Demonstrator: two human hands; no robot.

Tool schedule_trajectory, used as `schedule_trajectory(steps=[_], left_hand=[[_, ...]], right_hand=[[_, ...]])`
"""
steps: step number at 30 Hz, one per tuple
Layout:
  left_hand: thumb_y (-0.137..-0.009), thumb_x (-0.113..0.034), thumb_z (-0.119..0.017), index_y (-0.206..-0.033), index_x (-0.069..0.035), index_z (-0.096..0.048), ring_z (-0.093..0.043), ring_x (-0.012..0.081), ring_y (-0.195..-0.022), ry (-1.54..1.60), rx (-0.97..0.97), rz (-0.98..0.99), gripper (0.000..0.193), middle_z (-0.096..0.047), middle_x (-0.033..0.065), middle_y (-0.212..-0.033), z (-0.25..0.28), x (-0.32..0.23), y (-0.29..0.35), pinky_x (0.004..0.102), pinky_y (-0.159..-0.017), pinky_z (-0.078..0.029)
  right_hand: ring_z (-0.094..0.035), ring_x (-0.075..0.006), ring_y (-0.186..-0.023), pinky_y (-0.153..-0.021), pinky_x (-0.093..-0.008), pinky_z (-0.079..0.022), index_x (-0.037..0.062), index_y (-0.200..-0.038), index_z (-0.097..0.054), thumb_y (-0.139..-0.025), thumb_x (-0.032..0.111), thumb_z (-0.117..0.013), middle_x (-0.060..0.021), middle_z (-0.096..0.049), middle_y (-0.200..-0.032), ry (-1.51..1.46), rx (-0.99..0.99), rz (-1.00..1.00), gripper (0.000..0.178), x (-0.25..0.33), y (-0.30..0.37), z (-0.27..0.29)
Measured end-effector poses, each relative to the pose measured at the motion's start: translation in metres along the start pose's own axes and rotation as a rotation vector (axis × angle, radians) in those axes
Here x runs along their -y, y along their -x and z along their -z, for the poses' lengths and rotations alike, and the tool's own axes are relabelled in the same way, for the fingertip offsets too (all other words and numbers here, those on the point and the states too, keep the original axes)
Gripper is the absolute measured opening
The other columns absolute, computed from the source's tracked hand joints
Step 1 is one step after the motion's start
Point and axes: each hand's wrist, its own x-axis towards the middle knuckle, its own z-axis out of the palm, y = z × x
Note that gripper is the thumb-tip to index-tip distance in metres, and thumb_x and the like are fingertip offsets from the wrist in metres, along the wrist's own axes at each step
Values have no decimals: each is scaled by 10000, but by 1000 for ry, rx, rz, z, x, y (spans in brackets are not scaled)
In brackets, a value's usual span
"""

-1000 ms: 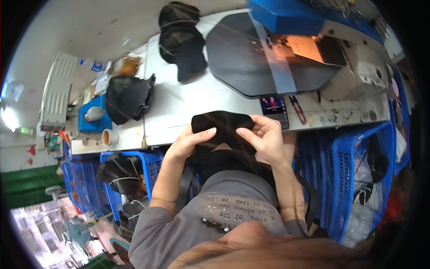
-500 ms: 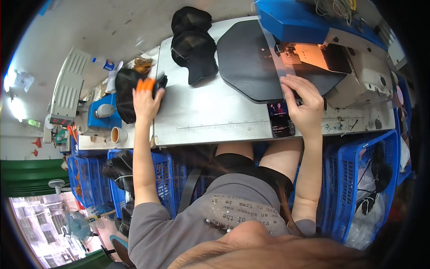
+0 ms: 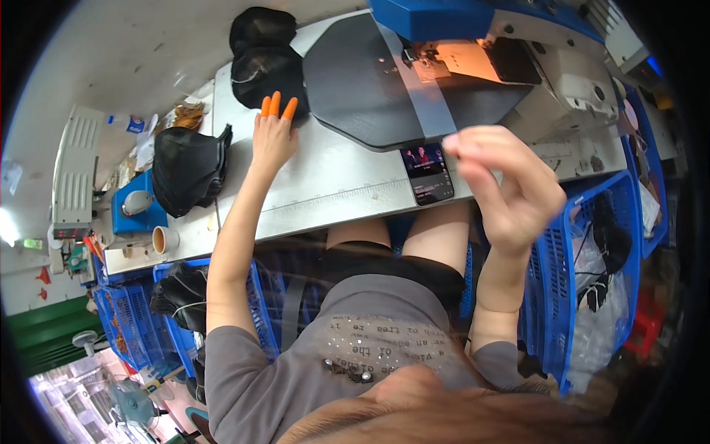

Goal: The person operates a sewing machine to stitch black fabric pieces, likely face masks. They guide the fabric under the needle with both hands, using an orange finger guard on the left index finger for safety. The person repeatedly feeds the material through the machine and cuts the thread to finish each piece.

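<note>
My left hand point(image 3: 275, 137), with orange finger covers on several fingertips, reaches to the near end of a stack of black shaped fabric pieces point(image 3: 268, 78). Its fingers are stretched out over the edge of the stack. My right hand point(image 3: 510, 189) is raised above the table's front edge, thumb and fingers drawn together in a pinch. What they hold, if anything, is too small to make out. A translucent strip point(image 3: 425, 96) lies across the black octagonal plate point(image 3: 355, 96) and ends near those fingertips. A second black stack point(image 3: 185, 170) sits at the left.
The blue and white sewing machine point(image 3: 436, 18) stands at the back right, its lamp lit. A phone point(image 3: 427, 174) lies by the front edge of the table point(image 3: 325, 166). A cup point(image 3: 165, 240) stands at the left. Blue crates point(image 3: 551, 296) flank my legs.
My left hand has moved right, from the left-hand stack to the middle one. My right hand has lifted off the plate's near edge and come closer to me. The view has shifted.
</note>
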Motion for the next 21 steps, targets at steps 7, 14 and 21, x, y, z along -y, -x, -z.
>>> schedule_trajectory(steps=[7, 14, 21], left_hand=[[-792, -63, -634, -1131, -118, -721, -644, 319, -977, 7, 122, 130, 353, -617, 147, -1287, -10, -6, -6, 413, -883, -519], [-792, -43, -600, -1123, -125, -726, -625, 313, -1077, 43, 64, 134, 363, -605, 132, -1313, -6, -6, 3, 407, -908, -518], [-787, -28, -596, -1116, -126, -727, -609, 314, -1116, 30, 91, 192, 368, -587, 130, -1337, -9, -4, 8, 402, -922, -512]], right_hand=[[-624, -260, -701, -629, -378, -523, -26, -1034, -617, -916, 225, -653, -147, -668, -849, -279, -82, 269, 279, 62, -1, 21], [-578, -160, -700, -640, -301, -485, -12, -953, -651, -906, 78, -622, -30, -622, -873, -596, -527, 622, 107, 95, 34, 31], [-567, -138, -974, -768, -264, -505, -1, -1141, -549, -809, -158, -579, -38, -505, -1169, -482, -38, 469, 368, 146, 13, 55]])
